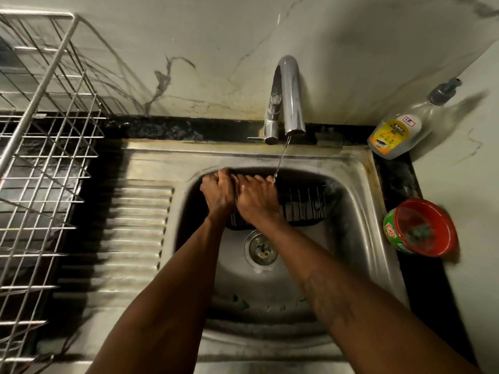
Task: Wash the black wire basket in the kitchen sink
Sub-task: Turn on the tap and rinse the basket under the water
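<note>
My left hand (217,191) and right hand (256,197) side by side, both closed over far rim of black wire basket (303,205). Basket sits inside sink (359,184), at back, beyond drain (261,247). Thin stream from tap (287,95) hits my right fingers. No suds visible. Soap tub (421,228) and gel bottle (397,130) untouched on desk. Judge: early rinse, scrubbing still ahead.

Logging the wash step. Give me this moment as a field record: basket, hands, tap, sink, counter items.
basket: black wire basket, inside the sink, at its far side
left hand: gripping the basket's far rim
right hand: beside the left, on the same rim, wet
tap: running, thin stream landing at the right hand
sink: steel, drain open, green scraps near front
counter right: soap bottle, red tub
counter left: wire rack
</note>
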The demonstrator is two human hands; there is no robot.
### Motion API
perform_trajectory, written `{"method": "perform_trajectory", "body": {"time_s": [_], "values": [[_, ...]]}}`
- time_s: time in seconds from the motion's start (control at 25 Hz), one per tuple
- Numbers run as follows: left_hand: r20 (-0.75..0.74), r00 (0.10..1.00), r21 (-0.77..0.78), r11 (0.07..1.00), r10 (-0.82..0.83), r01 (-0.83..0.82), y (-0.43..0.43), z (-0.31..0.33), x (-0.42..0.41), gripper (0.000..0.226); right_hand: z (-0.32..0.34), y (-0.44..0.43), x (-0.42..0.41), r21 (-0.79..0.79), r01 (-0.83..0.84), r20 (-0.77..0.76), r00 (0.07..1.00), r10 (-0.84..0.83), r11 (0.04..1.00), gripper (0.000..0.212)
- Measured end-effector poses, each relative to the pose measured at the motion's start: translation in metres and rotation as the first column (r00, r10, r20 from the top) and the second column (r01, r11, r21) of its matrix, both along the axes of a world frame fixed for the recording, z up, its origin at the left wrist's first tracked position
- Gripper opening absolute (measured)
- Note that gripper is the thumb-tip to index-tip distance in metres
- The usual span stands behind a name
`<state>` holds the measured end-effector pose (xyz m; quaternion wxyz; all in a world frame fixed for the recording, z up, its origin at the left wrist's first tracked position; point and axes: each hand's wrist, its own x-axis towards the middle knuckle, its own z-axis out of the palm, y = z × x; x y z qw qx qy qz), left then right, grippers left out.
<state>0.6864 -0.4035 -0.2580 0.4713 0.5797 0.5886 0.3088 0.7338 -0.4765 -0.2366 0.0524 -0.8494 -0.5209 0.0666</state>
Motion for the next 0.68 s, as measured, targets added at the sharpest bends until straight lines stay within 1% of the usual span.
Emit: {"method": "perform_trajectory", "body": {"time_s": [0.04,0.08,0.12,0.2,0.24,0.28,0.32,0.36,0.44,0.52,0.56,0.6,0.68], "values": [[-0.009,1.000,-0.012,1.000,0.026,-0.026,0.000,0.003,0.000,0.036,-0.003,-0.007,0.011,0.008,-0.065,0.005,0.998,0.065,0.998,0.035],[-0.010,0.999,-0.018,0.999,0.041,-0.041,-0.001,0.005,0.001,0.038,-0.005,-0.019,0.027,0.000,-0.090,0.013,0.996,0.090,0.996,0.041],[-0.004,0.999,-0.033,0.999,0.042,-0.042,-0.003,0.006,0.004,0.039,-0.005,-0.033,0.043,-0.022,-0.047,0.009,0.999,0.048,0.999,0.050],[-0.003,0.999,-0.060,0.998,0.037,-0.037,-0.010,0.012,0.007,0.036,-0.004,-0.059,0.064,-0.057,0.173,0.012,0.985,-0.173,0.983,0.068],[-0.003,1.000,-0.074,0.997,0.030,-0.030,-0.012,0.014,0.008,0.036,-0.003,-0.060,0.064,-0.065,0.279,0.058,0.960,-0.275,0.958,0.072],[0.005,1.000,-0.086,0.996,0.015,-0.014,-0.012,0.014,0.008,0.037,-0.004,-0.051,0.058,-0.077,0.349,0.084,0.936,-0.343,0.934,0.072],[0.005,1.000,-0.090,0.996,0.000,0.001,-0.011,0.014,0.007,0.037,-0.005,-0.035,0.044,-0.083,0.360,0.084,0.932,-0.354,0.929,0.070],[-0.001,1.000,-0.085,0.996,-0.006,0.006,-0.010,0.015,0.005,0.038,-0.002,-0.017,0.025,-0.091,0.317,0.049,0.948,-0.314,0.944,0.064],[-0.024,0.999,-0.036,0.999,0.032,-0.033,-0.006,0.015,0.002,0.040,0.002,0.004,-0.001,-0.015,0.141,-0.017,0.990,-0.141,0.990,0.055],[0.003,0.998,-0.025,0.998,0.060,-0.060,-0.005,0.014,-0.001,0.043,0.004,-0.006,0.013,0.000,-0.010,-0.027,1.000,0.010,1.000,0.055],[0.039,0.998,-0.041,0.998,0.057,-0.055,-0.005,0.016,0.000,0.044,0.003,-0.021,0.031,-0.017,-0.033,-0.003,0.999,0.033,0.999,0.057],[0.063,0.996,-0.064,0.996,0.065,-0.061,-0.007,0.017,0.002,0.045,0.003,-0.037,0.049,-0.053,0.011,0.013,1.000,-0.010,0.999,0.062],[0.049,0.997,-0.073,0.996,0.057,-0.054,-0.011,0.018,0.008,0.049,0.006,-0.066,0.078,-0.107,0.205,0.047,0.978,-0.201,0.973,0.072]]}}
